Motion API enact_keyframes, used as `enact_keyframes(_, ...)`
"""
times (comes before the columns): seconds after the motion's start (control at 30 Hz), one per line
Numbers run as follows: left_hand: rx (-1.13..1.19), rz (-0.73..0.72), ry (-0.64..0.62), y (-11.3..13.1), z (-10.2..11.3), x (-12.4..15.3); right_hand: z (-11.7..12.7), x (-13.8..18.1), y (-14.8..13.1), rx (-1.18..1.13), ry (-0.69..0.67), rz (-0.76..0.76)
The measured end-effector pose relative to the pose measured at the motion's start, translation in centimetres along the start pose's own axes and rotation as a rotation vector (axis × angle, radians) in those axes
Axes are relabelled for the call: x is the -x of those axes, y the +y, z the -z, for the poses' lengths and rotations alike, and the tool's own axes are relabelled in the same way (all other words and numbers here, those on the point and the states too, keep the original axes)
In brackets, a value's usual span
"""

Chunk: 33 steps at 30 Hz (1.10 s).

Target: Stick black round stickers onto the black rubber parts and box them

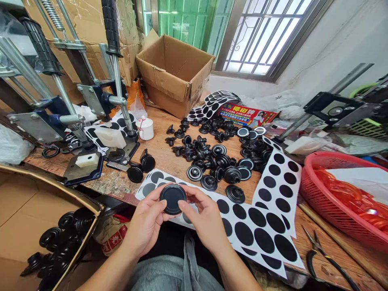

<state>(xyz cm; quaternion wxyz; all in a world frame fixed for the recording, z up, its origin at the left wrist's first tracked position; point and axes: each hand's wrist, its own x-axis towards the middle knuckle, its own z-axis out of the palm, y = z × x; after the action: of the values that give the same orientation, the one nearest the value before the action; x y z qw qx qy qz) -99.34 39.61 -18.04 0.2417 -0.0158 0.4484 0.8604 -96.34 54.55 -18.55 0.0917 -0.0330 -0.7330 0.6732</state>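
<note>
A round black disc-shaped part (173,199) with a raised rim is held up in front of my body, its flat face toward me. My left hand (149,216) grips its left edge, thumb on the face. My right hand (203,214) holds the right edge, with its thumb also pressed on the face. Just under and beyond my hands lie white sheets of round black stickers (242,233). Farther back on the wooden table is a pile of black stepped round parts (222,161), some with pale rings. Two black round parts (135,174) rest near the left press.
Hand presses (117,101) with black handles stand at left, another press (327,109) at right. An open cardboard box (163,81) sits at the back. A carton (87,200) of black parts is lower left. Pliers (318,250) lie near a red basket (318,190).
</note>
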Motion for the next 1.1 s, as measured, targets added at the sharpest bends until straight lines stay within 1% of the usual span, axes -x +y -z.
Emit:
enact_keyframes(0.13, -0.056, 0.000, -0.001, -0.3, 0.0, 0.0, -0.3, -0.6, -0.2, -0.159, 0.074, -0.125)
enact_keyframes(0.27, -0.141, -0.006, -0.013, -0.6, 0.3, -0.2, -1.0, -1.3, -0.5, -0.190, 0.118, -0.217)
enact_keyframes(0.33, -0.219, -0.004, -0.036, -0.8, 0.8, -0.2, -1.3, -1.5, -0.5, -0.135, 0.099, -0.240)
enact_keyframes(0.47, -0.445, 0.025, -0.077, -1.0, 2.3, -0.4, -1.8, -2.0, 0.5, 0.143, 0.016, -0.190)
enact_keyframes(0.5, -0.520, 0.013, -0.102, -1.0, 2.7, -0.6, -1.8, -2.1, 0.9, 0.204, -0.014, -0.178)
enact_keyframes(0.57, -0.720, -0.091, -0.182, -0.6, 3.5, -1.3, -1.9, -2.6, 1.9, 0.264, -0.085, -0.155)
enact_keyframes(0.63, -0.969, -0.282, -0.239, 0.3, 4.1, -2.9, -1.8, -3.2, 2.6, 0.267, -0.135, -0.125)
enact_keyframes(0.67, -1.115, -0.376, -0.242, 1.1, 4.3, -4.0, -1.7, -3.5, 2.9, 0.262, -0.129, -0.108)
enact_keyframes(0.7, -1.252, -0.449, -0.225, 2.0, 4.3, -5.4, -1.5, -3.9, 3.1, 0.259, -0.105, -0.093)
enact_keyframes(0.73, -1.402, -0.502, -0.182, 3.1, 4.2, -7.0, -1.1, -4.2, 3.2, 0.264, -0.067, -0.079)
enact_keyframes(0.77, -1.572, -0.521, -0.150, 4.2, 4.0, -8.7, -0.7, -4.5, 3.3, 0.279, -0.024, -0.064)
enact_keyframes(0.87, -1.693, -0.503, -0.096, 7.3, 3.1, -14.1, 1.3, -5.4, 3.5, 0.364, 0.099, 0.001)
enact_keyframes(0.93, -1.762, -0.446, -0.085, 8.3, 2.6, -17.1, 2.8, -5.7, 3.7, 0.435, 0.198, 0.049)
enact_keyframes(1.0, -1.825, -0.364, -0.069, 8.6, 2.4, -19.3, 4.0, -5.9, 4.0, 0.532, 0.282, 0.093)
enact_keyframes(1.03, -1.848, -0.323, -0.059, 8.5, 2.4, -20.1, 4.4, -6.0, 4.1, 0.597, 0.301, 0.118)
enact_keyframes(1.1, -1.869, -0.263, -0.034, 8.2, 2.6, -21.1, 4.7, -6.4, 4.4, 0.756, 0.290, 0.159)
